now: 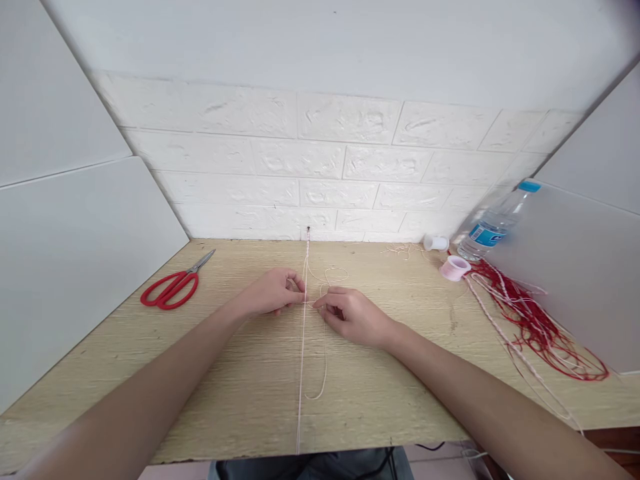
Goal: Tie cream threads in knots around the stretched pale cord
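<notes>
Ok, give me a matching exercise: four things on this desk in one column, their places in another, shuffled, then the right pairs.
Things:
1. scissors
2. water bottle
3. red cords
4. taut cord

Places:
A. lying on its side at the far right, by the wall
B. pinched between left hand and right hand at the middle
C. far left of the desk
D. heaped along the right edge

Pairs: 1-C, 2-A, 3-D, 4-B
</notes>
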Motion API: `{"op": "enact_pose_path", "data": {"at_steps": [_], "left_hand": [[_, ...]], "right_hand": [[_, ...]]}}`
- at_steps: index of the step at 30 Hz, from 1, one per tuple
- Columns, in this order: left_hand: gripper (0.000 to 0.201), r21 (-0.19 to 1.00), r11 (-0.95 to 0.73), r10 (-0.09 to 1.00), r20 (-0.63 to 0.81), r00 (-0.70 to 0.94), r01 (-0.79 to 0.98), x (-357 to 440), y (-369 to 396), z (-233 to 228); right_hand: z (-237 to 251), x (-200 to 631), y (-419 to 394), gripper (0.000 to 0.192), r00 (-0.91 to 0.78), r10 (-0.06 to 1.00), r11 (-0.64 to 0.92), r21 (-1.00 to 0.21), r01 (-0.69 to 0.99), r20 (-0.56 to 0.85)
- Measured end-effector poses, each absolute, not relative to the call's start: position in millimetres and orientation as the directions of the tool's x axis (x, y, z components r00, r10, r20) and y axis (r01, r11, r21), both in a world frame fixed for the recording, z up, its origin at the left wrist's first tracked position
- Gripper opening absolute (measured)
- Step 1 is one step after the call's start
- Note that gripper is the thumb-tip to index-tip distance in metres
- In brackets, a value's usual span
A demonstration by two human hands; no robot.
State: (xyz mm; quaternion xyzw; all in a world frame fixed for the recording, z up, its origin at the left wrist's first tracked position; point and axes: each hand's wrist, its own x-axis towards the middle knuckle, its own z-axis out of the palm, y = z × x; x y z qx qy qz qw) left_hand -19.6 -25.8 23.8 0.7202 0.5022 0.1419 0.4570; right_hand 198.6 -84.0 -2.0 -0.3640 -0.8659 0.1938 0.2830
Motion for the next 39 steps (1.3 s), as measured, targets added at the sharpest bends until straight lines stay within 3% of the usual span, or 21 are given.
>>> {"op": "enact_pose_path", "data": {"at_steps": [19, 26, 29, 33, 36, 39], "left_hand": [[0.026, 0.762, -0.155, 0.852, -0.219, 0.475, 0.629, -15, -31, 20], [0.023, 0.816, -0.017, 0.932, -0.196, 0.305, 0.578, -18, -24, 21], [0.025, 0.892, 0.045, 0.974, -0.139, 0.178, 0.449, -22, -19, 22], [0.023, 0.991, 0.104, 0.990, -0.112, 0.085, 0.085, -26, -12, 30], [0.017, 0.966, 0.178, 0.982, -0.163, 0.093, -0.188, -30, -9, 38], [0.017, 0.947, 0.182, 0.983, -0.165, 0.084, -0.266, -33, -9, 45]], "right_hand": [[1, 198, -84, 0.022, -0.579, 0.739, 0.661, -0.535, 0.526, 0.343], [4, 198, -85, 0.026, -0.567, 0.762, 0.630, -0.564, 0.534, 0.314], [4, 199, -86, 0.033, -0.552, 0.783, 0.601, -0.578, 0.552, 0.287], [6, 200, -88, 0.037, -0.536, 0.797, 0.584, -0.580, 0.568, 0.279], [8, 200, -89, 0.037, -0.533, 0.795, 0.588, -0.581, 0.562, 0.289], [10, 201, -89, 0.035, -0.533, 0.792, 0.593, -0.581, 0.557, 0.297]]}}
